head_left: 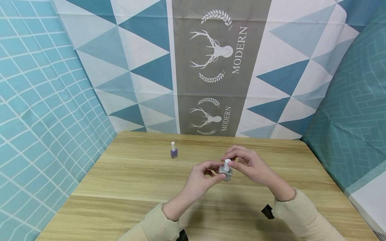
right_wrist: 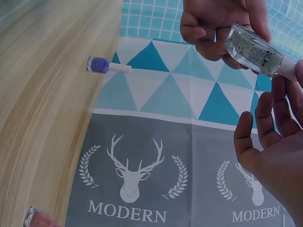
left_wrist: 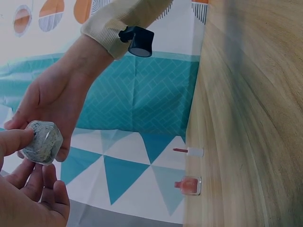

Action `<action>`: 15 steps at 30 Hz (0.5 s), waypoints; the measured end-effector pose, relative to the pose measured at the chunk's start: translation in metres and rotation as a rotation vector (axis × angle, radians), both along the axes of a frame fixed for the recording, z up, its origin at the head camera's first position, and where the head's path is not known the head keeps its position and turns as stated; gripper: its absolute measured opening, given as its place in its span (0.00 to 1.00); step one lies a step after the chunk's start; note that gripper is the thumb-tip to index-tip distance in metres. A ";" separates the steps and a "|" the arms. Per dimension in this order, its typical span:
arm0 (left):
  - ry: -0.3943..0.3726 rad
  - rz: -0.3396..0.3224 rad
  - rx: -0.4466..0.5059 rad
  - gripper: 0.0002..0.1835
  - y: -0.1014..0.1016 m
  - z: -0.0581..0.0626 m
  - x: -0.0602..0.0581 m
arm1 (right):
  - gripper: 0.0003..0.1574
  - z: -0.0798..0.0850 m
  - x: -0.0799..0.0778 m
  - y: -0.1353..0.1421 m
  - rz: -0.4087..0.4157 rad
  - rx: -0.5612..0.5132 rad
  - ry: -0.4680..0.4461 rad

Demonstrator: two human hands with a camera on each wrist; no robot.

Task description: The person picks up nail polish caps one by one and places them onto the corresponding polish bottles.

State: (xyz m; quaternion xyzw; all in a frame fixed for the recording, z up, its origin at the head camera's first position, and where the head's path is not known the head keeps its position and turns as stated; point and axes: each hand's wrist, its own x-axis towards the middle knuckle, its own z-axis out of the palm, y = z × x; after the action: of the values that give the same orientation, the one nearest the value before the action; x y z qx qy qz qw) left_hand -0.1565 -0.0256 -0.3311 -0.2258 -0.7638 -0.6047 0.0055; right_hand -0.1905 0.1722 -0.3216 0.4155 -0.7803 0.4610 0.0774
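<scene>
Two hands meet at centre frame in the head view: the left hand (head_left: 201, 174) grips a glitter polish bottle (head_left: 225, 173) while the right hand (head_left: 245, 164) pinches its white cap (head_left: 227, 163); one purple bottle (head_left: 174, 150) stands upper left on the table (head_left: 126, 187). The left wrist view adds one pink bottle (left_wrist: 189, 185) lower right. The right wrist view shows two bottles in full.

Pink polish bottle (right_wrist: 38, 219) cut off at the right-wrist picture's 7 o'clock corner; in the head view, hands hide it. Glitter bottle's (right_wrist: 254, 45) label print blurred, unreadable.
</scene>
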 end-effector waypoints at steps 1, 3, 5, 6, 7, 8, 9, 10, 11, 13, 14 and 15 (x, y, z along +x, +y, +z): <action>0.000 0.000 -0.001 0.14 0.000 0.000 0.000 | 0.14 0.001 0.001 0.000 -0.009 0.005 -0.008; 0.001 -0.002 -0.002 0.14 0.000 0.000 0.000 | 0.15 0.001 0.000 -0.001 -0.023 0.009 -0.021; 0.002 -0.003 -0.002 0.14 0.000 0.000 0.000 | 0.14 0.005 0.004 -0.003 -0.032 0.004 -0.025; 0.003 -0.003 -0.001 0.14 0.000 0.000 0.000 | 0.13 0.007 0.006 -0.004 -0.033 -0.001 -0.027; 0.003 -0.003 -0.002 0.14 0.000 0.000 0.000 | 0.12 0.010 0.008 -0.006 -0.036 -0.005 -0.030; 0.004 -0.003 -0.001 0.13 0.000 0.000 0.000 | 0.11 0.012 0.010 -0.007 -0.037 -0.011 -0.034; 0.004 -0.004 0.001 0.13 0.000 0.000 0.000 | 0.10 0.015 0.011 -0.008 -0.040 -0.015 -0.036; 0.004 -0.004 0.002 0.13 0.000 0.000 0.000 | 0.10 0.017 0.013 -0.009 -0.044 -0.017 -0.035; 0.005 -0.004 0.004 0.13 0.000 0.000 0.000 | 0.09 0.018 0.014 -0.010 -0.052 -0.017 -0.036; 0.005 -0.004 0.009 0.13 0.000 0.000 0.000 | 0.08 0.019 0.014 -0.010 -0.071 -0.016 -0.040; 0.005 -0.005 0.012 0.13 0.000 0.000 0.000 | 0.09 0.019 0.015 -0.011 -0.078 -0.018 -0.044; 0.005 -0.006 0.015 0.13 0.001 0.000 0.000 | 0.09 0.019 0.015 -0.011 -0.084 -0.019 -0.050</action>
State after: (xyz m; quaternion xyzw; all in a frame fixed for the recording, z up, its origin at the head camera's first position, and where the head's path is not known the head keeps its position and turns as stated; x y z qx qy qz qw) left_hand -0.1568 -0.0250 -0.3313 -0.2293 -0.7585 -0.6100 0.0073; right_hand -0.1759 0.1612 -0.3022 0.3699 -0.7944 0.4749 0.0813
